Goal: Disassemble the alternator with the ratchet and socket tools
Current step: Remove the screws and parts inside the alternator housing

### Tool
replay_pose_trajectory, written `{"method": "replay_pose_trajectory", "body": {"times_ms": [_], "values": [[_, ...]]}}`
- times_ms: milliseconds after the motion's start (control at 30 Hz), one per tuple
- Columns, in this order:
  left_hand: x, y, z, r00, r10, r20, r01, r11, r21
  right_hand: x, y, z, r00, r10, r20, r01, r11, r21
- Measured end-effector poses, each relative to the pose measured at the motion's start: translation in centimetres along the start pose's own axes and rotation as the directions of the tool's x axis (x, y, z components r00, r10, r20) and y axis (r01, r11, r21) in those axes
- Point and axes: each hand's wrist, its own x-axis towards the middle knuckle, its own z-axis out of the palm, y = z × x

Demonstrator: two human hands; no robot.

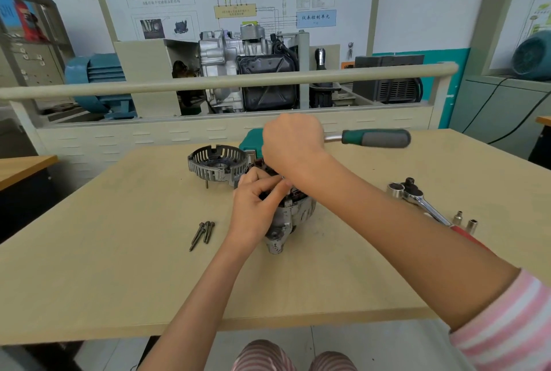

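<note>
The grey alternator body (290, 220) stands on the wooden table (119, 266), its top with copper windings partly hidden by my hands. My left hand (256, 206) grips its upper rim from the left. My right hand (290, 142) is curled round the head end of a ratchet directly above the alternator. The ratchet's green and grey handle (377, 138) sticks out to the right. The removed slotted end cover (217, 165) lies behind and to the left.
Three long bolts (202, 233) lie left of the alternator. A second ratchet with a red handle (423, 205) and two small sockets (465, 221) lie to the right. A green tool case (249, 141) sits behind my right hand. A beige rail (208, 83) runs along the back.
</note>
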Motion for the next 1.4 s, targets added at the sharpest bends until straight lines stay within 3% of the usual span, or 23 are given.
{"method": "replay_pose_trajectory", "body": {"times_ms": [133, 333, 433, 600, 667, 833, 933, 1067, 1233, 1300, 1400], "values": [[-0.1, 0.2, -0.3, 1.000, -0.007, 0.029, 0.006, 1.000, 0.020, 0.1, 0.6, 0.0, 0.980, -0.183, -0.076, 0.187, 0.981, 0.044], [-0.2, 0.3, -0.4, 0.999, 0.000, 0.047, -0.002, 0.999, 0.036, 0.4, 2.0, -0.4, 0.931, -0.363, -0.044, 0.364, 0.913, 0.181], [-0.2, 0.3, -0.3, 1.000, 0.014, 0.019, -0.013, 1.000, -0.015, 0.2, 1.6, -0.3, 0.949, -0.311, -0.046, 0.315, 0.937, 0.151], [-0.2, 0.3, 0.3, 0.999, -0.003, -0.034, 0.003, 1.000, -0.019, -0.4, 0.0, -0.1, 1.000, 0.024, -0.010, -0.024, 1.000, 0.010], [-0.2, 0.4, 0.3, 0.999, -0.010, -0.035, 0.009, 1.000, -0.019, -0.4, 0.1, -0.1, 1.000, -0.002, -0.020, 0.003, 1.000, 0.028], [-0.2, 0.4, -0.3, 0.999, -0.010, 0.039, 0.009, 1.000, 0.022, -0.2, 1.7, -0.2, 0.956, -0.283, -0.075, 0.291, 0.947, 0.138], [-0.2, 0.3, -0.4, 0.998, -0.004, 0.055, 0.003, 1.000, 0.029, -0.2, 2.2, -0.4, 0.932, -0.355, -0.068, 0.361, 0.909, 0.208], [-0.1, 0.2, -0.2, 1.000, 0.011, 0.004, -0.010, 1.000, -0.025, -0.3, 1.7, -0.2, 0.953, -0.295, -0.062, 0.302, 0.937, 0.173], [0.0, 0.0, 0.4, 0.999, 0.011, -0.050, -0.012, 1.000, -0.018, -0.3, 0.0, 0.1, 0.999, 0.052, -0.011, -0.052, 0.998, 0.036], [-0.1, 0.1, 0.3, 0.999, -0.002, -0.045, 0.001, 1.000, -0.023, -0.3, -0.3, 0.1, 0.999, 0.037, -0.032, -0.036, 0.998, 0.042], [-0.1, 0.1, -0.1, 1.000, -0.014, 0.006, 0.014, 1.000, -0.010, -0.2, 0.3, 0.2, 0.990, -0.100, -0.098, 0.110, 0.989, 0.096]]}}
